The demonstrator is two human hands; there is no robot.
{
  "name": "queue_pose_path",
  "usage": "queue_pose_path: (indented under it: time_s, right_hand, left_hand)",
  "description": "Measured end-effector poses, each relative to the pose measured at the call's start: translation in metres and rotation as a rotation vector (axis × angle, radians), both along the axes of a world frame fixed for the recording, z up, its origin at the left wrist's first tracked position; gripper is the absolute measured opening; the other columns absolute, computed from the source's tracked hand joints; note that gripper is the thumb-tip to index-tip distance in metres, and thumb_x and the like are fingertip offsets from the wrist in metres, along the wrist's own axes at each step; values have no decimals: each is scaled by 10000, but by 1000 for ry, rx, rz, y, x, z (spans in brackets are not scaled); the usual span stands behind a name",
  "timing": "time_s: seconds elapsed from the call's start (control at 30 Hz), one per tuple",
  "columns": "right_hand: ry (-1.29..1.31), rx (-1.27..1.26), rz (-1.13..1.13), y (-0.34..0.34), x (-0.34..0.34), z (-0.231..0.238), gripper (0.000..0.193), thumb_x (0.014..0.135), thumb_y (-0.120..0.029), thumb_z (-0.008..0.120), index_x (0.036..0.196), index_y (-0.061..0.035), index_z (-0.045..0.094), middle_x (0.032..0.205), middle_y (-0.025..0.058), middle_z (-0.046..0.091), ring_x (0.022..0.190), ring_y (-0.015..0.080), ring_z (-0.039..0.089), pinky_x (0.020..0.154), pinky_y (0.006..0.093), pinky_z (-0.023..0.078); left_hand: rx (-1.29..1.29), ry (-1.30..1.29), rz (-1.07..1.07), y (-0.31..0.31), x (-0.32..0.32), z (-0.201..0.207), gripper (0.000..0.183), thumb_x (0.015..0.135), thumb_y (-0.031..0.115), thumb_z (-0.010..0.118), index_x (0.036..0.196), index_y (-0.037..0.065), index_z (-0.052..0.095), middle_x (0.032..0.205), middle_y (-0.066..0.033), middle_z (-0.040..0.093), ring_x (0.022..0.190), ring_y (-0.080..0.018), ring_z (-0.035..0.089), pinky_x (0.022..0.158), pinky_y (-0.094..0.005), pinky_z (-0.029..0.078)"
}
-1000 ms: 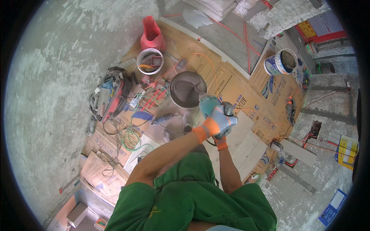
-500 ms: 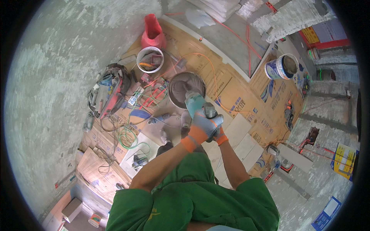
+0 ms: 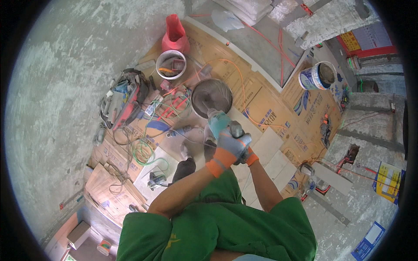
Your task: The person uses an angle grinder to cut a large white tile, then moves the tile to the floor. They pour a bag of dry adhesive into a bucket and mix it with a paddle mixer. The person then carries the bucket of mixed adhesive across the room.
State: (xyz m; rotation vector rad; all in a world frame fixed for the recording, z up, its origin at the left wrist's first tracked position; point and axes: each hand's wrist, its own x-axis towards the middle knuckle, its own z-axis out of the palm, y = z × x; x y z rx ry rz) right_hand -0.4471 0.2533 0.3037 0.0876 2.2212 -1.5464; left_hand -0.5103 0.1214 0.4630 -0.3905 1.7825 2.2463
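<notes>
Both my hands, in grey gloves with orange cuffs, are closed round a teal power mixer [image 3: 219,123]. My left hand [image 3: 232,145] wraps over its body near the top. Close against it, my right hand [image 3: 247,152] grips the rear part, with its fingers partly hidden behind the left hand and the tool. The mixer points down and away into a round bucket [image 3: 193,107] of grey-brown mortar [image 3: 213,93]. Its lower end is blurred and sinks into the mortar near the bucket's near side, so the paddle is hidden.
Beyond the bucket stand a white bucket [image 3: 157,68] with tools and a red jug [image 3: 175,39]. A tool bag [image 3: 126,98] and tangled green hose [image 3: 141,150] lie left. Pale tiles [image 3: 265,145] lie nearby on printed cardboard [image 3: 257,98]; another mortar bucket [image 3: 308,79] stands far right.
The mixer's lower end has shifted slightly left and nearer within the bucket, and the mortar surface looks more smeared. My hands have moved slightly nearer, keeping their grip. More of my dark-clad leg shows.
</notes>
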Motion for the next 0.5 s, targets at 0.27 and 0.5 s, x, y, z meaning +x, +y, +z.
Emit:
queue_pose_path:
  time_s: [0.27,0.5]
  right_hand:
    - [12,-1,38,2,15,5,437,718,-364,616,1006,-42,552,949,186,613,885,325,590,756,388,475]
    - [4,116,106,-4,11,41,451,717,-376,619,1014,-44,556,953,192,614,892,329,590,763,395,474]
  left_hand:
    - [71,-96,-1,7,9,17,292,629,3,634,611,78,353,595,20,345,556,-97,327,491,-262,311]
    - [108,-213,-141,-19,6,18,169,702,27,620,660,55,460,639,-59,545,510,-135,514,429,-280,397]
